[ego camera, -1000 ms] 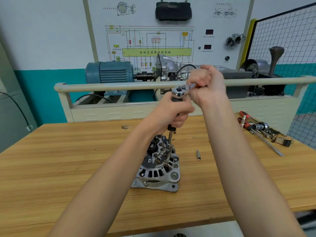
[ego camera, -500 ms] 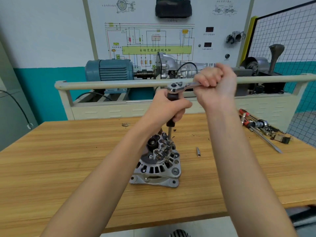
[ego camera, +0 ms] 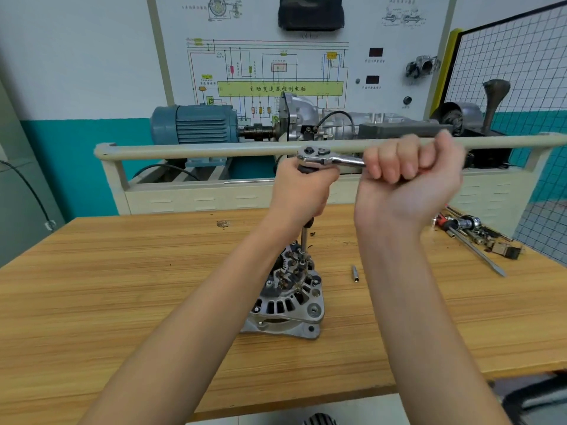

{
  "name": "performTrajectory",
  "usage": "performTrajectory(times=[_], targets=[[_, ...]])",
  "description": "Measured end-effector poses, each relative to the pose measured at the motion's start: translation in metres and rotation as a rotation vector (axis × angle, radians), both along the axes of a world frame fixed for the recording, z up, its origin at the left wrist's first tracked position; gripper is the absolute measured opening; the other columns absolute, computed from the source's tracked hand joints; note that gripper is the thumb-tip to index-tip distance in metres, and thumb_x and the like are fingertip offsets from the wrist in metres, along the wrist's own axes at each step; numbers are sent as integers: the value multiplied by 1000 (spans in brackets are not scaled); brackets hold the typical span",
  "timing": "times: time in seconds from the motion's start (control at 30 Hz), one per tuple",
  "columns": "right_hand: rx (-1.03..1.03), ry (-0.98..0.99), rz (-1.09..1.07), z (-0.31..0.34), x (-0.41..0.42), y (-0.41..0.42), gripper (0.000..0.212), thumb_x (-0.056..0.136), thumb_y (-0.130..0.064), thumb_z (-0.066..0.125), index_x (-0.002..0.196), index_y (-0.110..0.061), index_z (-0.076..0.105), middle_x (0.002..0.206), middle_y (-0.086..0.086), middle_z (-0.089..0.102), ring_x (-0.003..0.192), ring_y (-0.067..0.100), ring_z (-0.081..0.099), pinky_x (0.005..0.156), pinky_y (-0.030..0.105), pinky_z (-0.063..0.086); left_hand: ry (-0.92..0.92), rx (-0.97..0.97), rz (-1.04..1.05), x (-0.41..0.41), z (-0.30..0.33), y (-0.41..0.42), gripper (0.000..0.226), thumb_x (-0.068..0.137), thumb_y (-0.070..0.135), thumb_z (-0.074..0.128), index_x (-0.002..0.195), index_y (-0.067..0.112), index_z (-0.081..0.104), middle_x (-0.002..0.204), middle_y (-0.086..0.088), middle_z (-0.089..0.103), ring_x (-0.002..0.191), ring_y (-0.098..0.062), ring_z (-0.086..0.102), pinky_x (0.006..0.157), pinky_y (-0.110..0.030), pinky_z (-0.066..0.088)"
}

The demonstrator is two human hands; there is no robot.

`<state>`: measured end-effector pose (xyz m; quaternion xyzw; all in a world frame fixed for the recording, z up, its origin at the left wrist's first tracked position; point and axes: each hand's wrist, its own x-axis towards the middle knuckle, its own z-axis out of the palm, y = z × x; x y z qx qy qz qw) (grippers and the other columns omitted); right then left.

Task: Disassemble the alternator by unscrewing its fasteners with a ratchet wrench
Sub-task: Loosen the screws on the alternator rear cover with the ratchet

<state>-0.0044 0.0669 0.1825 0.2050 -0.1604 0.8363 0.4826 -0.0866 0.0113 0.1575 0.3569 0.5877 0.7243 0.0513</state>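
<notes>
chrome ratchet wrench (ego camera: 325, 157) gripped by both hands, above alternator (ego camera: 290, 299).

A wooden workbench (ego camera: 122, 302) fills the lower half of the view. Beyond its far edge, toward twelve o'clock, stands a cream training stand (ego camera: 214, 197) with a rounded rail, carrying a blue electric motor (ego camera: 196, 124) coupled to a gearbox. Behind rises a white panel (ego camera: 276, 41) with a wiring diagram. The wall (ego camera: 76, 56) is white above teal. At two o'clock hangs a wire mesh panel (ego camera: 515, 62).
</notes>
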Motion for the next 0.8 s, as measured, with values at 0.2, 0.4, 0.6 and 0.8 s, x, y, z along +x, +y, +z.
performTrajectory(times=[0.2,0.4,0.6,0.8], targets=[[105,60,-70,-7,4,-6,53,97,-12,32,45,-20,36,40,-5,27,37,11,21,42,23,23,46,-22,109,2,-1,-1,38,82,-3,59,54,15,40,43,4,33,41,-12,26,43,-20,23],[-59,-316,751,29,-46,51,54,99,-15,34,45,-15,29,34,-5,22,28,8,15,29,19,18,217,-219,-396,-10,9,-17,26,78,2,64,55,10,55,46,-3,52,43,-17,49,51,-26,44],[-82,-269,801,29,-55,49,54,99,-15,34,44,-16,28,33,-3,23,27,8,14,31,16,16,47,-151,-485,-9,8,-12,44,76,3,52,38,20,40,33,5,28,28,-8,19,38,-13,19],[45,25,-61,-6,2,-7,51,97,-12,32,46,-19,36,41,-5,27,37,11,22,42,24,23,-21,11,67,5,-2,1,41,83,-6,53,53,15,36,42,4,27,38,-11,18,41,-17,18]])
